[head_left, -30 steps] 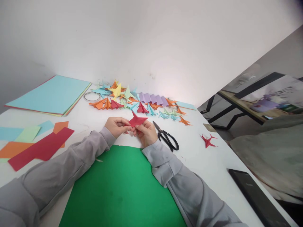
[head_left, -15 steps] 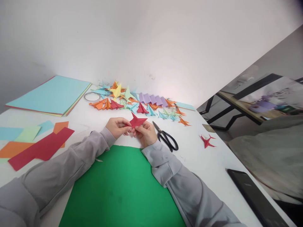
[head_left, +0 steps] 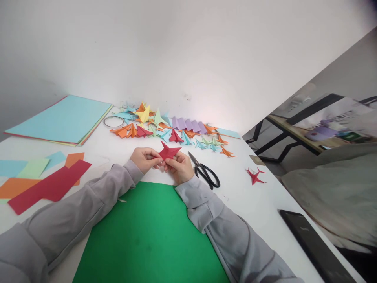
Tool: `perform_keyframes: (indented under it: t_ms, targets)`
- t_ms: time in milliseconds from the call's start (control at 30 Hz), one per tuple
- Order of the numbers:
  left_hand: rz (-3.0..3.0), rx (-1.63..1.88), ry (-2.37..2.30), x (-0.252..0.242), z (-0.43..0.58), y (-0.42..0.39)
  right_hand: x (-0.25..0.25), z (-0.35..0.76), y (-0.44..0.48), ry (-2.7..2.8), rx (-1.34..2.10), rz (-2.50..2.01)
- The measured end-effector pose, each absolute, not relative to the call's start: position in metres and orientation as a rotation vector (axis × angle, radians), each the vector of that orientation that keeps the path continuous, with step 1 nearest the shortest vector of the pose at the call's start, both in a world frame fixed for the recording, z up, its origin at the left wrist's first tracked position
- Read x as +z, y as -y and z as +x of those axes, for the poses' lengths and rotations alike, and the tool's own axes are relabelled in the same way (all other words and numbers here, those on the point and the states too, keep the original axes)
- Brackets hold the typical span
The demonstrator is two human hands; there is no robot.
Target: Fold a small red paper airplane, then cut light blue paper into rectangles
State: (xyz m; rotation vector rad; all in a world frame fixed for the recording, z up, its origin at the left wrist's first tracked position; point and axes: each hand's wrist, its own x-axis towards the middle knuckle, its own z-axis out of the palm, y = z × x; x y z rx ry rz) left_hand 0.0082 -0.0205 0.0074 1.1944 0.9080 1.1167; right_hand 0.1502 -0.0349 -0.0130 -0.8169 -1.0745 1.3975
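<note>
A red folded paper piece point(head_left: 170, 151) with pointed tips is held up between both hands, just beyond the green sheet point(head_left: 150, 232). My left hand point(head_left: 145, 159) pinches its lower left side between thumb and fingers. My right hand point(head_left: 180, 166) grips the lower right, thumb in front and fingers behind. Parts of the lower edge are hidden by the fingertips. Black-handled scissors point(head_left: 206, 171) lie right beside my right hand, blades pointing away. Behind the hands, several folded paper pieces in many colours, among them a yellow one point(head_left: 144, 114), crowd the table by the wall.
On the left lie a stack of coloured paper point(head_left: 60, 120), a wire ring point(head_left: 114, 122) and cut strips, including a red one point(head_left: 53, 184). Another red folded piece point(head_left: 255, 177) rests at right. A black phone-like device point(head_left: 313, 239) lies along the table's right edge.
The red folded paper has tilted slightly, its face turning more toward me, while both hands keep their pinch. The whole view has shifted a little, with table items appearing slightly further left.
</note>
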Motion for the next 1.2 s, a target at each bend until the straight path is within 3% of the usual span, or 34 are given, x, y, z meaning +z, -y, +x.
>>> perform_keyframes:
  t_ms: [1200]
  targets:
    - [1.251,1.129,-0.963,0.004,0.004,0.017,-0.015,0.141,0.035,1.227,1.300,-1.001]
